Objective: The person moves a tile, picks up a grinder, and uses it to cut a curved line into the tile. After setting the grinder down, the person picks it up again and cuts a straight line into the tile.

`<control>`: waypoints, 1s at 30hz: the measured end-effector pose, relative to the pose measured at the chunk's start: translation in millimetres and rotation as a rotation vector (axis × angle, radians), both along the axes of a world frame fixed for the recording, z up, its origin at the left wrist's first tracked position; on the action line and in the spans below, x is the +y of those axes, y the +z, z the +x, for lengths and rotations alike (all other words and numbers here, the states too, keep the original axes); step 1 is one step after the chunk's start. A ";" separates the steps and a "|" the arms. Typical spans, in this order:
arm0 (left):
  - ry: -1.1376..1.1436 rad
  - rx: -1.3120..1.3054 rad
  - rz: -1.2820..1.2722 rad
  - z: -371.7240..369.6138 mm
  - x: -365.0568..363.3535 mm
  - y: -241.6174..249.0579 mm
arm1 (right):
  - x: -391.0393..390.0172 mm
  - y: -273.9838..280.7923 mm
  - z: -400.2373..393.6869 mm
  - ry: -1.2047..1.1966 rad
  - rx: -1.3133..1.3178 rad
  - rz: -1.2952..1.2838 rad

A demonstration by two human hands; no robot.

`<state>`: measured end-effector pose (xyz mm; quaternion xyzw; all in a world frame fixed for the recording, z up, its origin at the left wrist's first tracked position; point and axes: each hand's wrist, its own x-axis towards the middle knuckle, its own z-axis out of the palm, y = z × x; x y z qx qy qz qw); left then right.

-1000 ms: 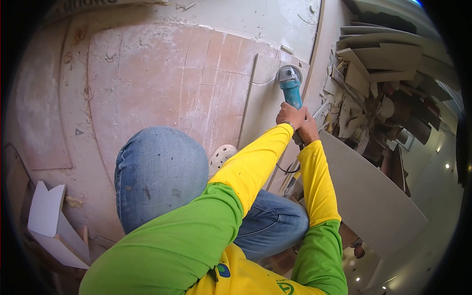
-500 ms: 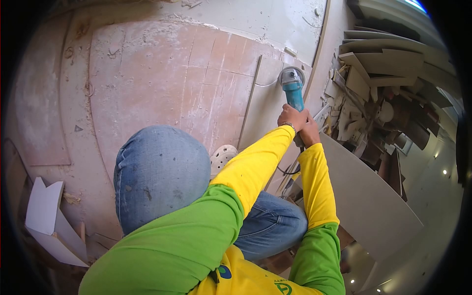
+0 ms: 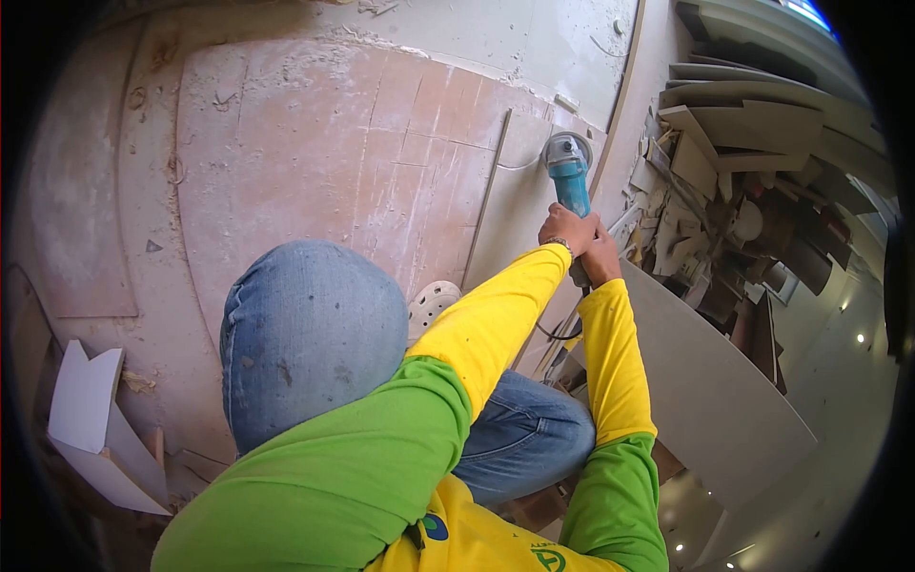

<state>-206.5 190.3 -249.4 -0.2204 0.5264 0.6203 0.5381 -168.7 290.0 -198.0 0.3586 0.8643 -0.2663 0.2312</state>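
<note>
A teal angle grinder (image 3: 570,183) with a round metal guard at its head lies over a pale flat panel (image 3: 515,205) on the floor. My left hand (image 3: 566,227), with a watch at the wrist, is wrapped round the front part of its body. Just behind, my right hand (image 3: 600,258) grips the rear of the grinder, so the two hands touch. The dark power cord (image 3: 562,336) curves away below my right hand. The disc's edge is mostly hidden by the guard.
A dusty pinkish scored floor (image 3: 315,162) spreads to the left. Broken boards and offcuts (image 3: 686,219) pile up at right, beside a large pale sheet (image 3: 715,381). A folded white piece (image 3: 95,410) stands at lower left. My perforated clog (image 3: 434,307) shows beside my knee.
The grinder head has shifted very slightly downward in the view. Both hands keep the same hold on it.
</note>
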 end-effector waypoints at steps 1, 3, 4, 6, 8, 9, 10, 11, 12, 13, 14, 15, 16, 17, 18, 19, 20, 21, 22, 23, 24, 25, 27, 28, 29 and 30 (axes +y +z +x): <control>-0.001 -0.007 0.007 -0.3 -0.5 0.2 | -2.8 1.5 -0.9 -0.005 -0.006 0.002; -0.004 -0.004 0.003 -1.0 -0.7 -0.1 | -1.5 1.4 -1.2 -0.001 -0.015 0.003; -0.008 -0.001 0.001 -0.9 -0.8 0.0 | -0.9 1.4 -1.0 0.003 -0.025 0.005; -0.005 0.004 0.002 -0.8 -1.8 -0.1 | 0.8 0.5 -0.9 -0.004 -0.034 0.007; -0.001 0.009 0.003 -1.4 -1.8 -0.8 | 3.4 -1.5 -1.1 -0.010 -0.042 0.008; 0.005 0.008 0.005 -1.4 -1.8 -1.6 | 5.0 -2.8 -0.8 0.006 -0.050 0.025; 0.012 0.007 0.007 -1.6 -1.8 -2.3 | 6.7 -4.0 -0.5 0.022 -0.058 0.042; 0.012 0.008 0.006 -2.2 -2.1 -3.6 | 4.0 -3.3 -2.7 0.022 -0.057 0.042; 0.015 0.014 0.015 -2.9 -2.7 -5.4 | 1.6 -2.6 -5.0 0.042 -0.068 0.068; 0.017 0.020 0.024 -3.4 -3.4 -7.0 | -1.1 -1.7 -6.7 0.063 -0.078 0.095; 0.016 0.022 0.023 -3.8 -4.2 -8.5 | -3.7 -1.0 -7.6 0.062 -0.076 0.094; 0.016 0.023 0.029 -4.2 -5.0 -9.8 | -6.4 -0.4 -8.4 0.075 -0.078 0.107; 0.016 0.023 0.034 -4.5 -5.7 -10.9 | -9.0 0.3 -9.6 0.088 -0.080 0.119; 0.017 0.025 0.033 -5.2 -7.2 -11.3 | -9.2 -0.6 -10.3 0.089 -0.078 0.119; 0.024 0.032 0.033 -5.9 -8.7 -11.6 | -9.4 -1.7 -11.0 0.104 -0.074 0.131; 0.031 0.040 0.034 -6.2 -9.7 -11.8 | -9.1 -2.4 -11.3 0.117 -0.069 0.143; 0.029 0.042 0.034 -6.3 -9.1 -14.0 | -14.8 0.0 -13.7 0.116 -0.068 0.143; 0.031 0.042 0.046 -6.7 -8.6 -16.8 | -20.5 2.6 -15.7 0.114 -0.078 0.155; 0.032 0.043 0.058 -7.1 -7.8 -19.3 | -25.9 5.0 -17.9 0.112 -0.089 0.167; 0.029 0.046 0.058 -7.0 -7.7 -20.5 | -29.2 6.5 -19.4 0.109 -0.086 0.167; 0.033 0.051 0.049 -6.4 -7.7 -21.6 | -32.8 7.8 -20.5 0.118 -0.089 0.174; 0.036 0.057 0.041 -6.0 -7.6 -22.9 | -36.5 8.6 -21.0 0.125 -0.091 0.182; 0.010 0.035 0.089 -8.2 -10.4 -26.3 | -39.6 7.8 -20.1 0.107 -0.077 0.180; -0.013 0.010 0.136 -8.9 -10.4 -25.8 | -40.3 8.7 -20.4 0.094 -0.064 0.179; -0.022 0.021 0.137 -7.5 -8.2 -23.5 | -33.8 6.5 -18.6 0.083 -0.053 0.181; 0.010 0.044 0.076 -3.6 -5.5 -19.7 | -22.4 2.4 -13.0 0.066 -0.050 0.113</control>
